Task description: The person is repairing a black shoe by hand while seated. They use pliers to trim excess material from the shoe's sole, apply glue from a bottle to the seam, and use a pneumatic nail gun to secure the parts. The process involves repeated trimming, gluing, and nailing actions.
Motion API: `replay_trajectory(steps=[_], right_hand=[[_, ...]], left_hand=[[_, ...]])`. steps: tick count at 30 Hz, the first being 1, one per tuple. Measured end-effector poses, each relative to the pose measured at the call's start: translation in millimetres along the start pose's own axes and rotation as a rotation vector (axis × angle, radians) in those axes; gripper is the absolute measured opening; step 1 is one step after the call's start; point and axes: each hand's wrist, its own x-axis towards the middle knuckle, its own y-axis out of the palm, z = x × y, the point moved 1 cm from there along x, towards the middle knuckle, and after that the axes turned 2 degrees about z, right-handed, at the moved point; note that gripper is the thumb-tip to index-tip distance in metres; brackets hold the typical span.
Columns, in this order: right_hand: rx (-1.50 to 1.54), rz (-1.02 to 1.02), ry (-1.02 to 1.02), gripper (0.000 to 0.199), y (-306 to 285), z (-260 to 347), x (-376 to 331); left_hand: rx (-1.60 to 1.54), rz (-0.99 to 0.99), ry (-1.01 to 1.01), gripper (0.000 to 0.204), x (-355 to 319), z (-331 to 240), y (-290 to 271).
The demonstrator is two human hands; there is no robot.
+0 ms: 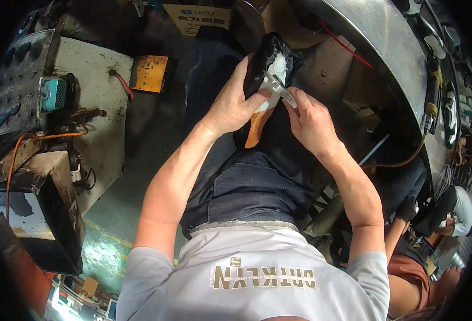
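Left hand (230, 108) holds shoe (277, 66); right hand (313, 122), grey tool (280, 89)

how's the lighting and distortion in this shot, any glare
Head view: fisheye, with black corners; glare on the floor at lower left, deep shadow farther up; left hand and right hand well lit and fairly sharp; a nearby person looks stretched toward the right rim.

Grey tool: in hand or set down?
In hand. The right hand grips one end of the grey tool over the workpiece in the left hand.
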Motion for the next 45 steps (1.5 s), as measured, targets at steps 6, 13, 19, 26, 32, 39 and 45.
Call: replay_trajectory(steps=[6,13,19,26,32,39,45], right_hand=[[0.032,-0.037,-0.001,0.027,2.2,0.5,-0.8],[0.036,0.001,0.070,0.024,-10.4,13.1,-19.3],[0.098,0.037,0.086,0.021,-9.7,5.2,-22.1],[0.135,0.068,0.056,0.020,-14.3,-3.0,-19.8],[-0.175,0.112,0.015,0.030,-31.6,8.7,-24.3],[-0.297,0.141,-0.008,0.040,-33.0,22.1,-26.6],[0.138,-0.008,-0.047,0.033,11.9,-14.7,-40.2]], left_hand=[[-0.006,0.010,-0.002,0.078,-0.4,-4.2,-0.5],[-0.009,0.007,0.013,0.075,-4.9,-9.8,1.0],[-0.359,0.305,-0.152,0.072,8.4,-23.8,-17.3],[-0.209,0.375,-0.414,0.107,42.2,-35.3,-25.1],[-0.087,0.349,-0.472,0.115,46.2,-48.8,-21.3],[-0.155,0.306,-0.483,0.109,41.3,-25.6,-20.1],[-0.110,0.267,-0.282,0.080,35.1,-25.4,-6.1]])
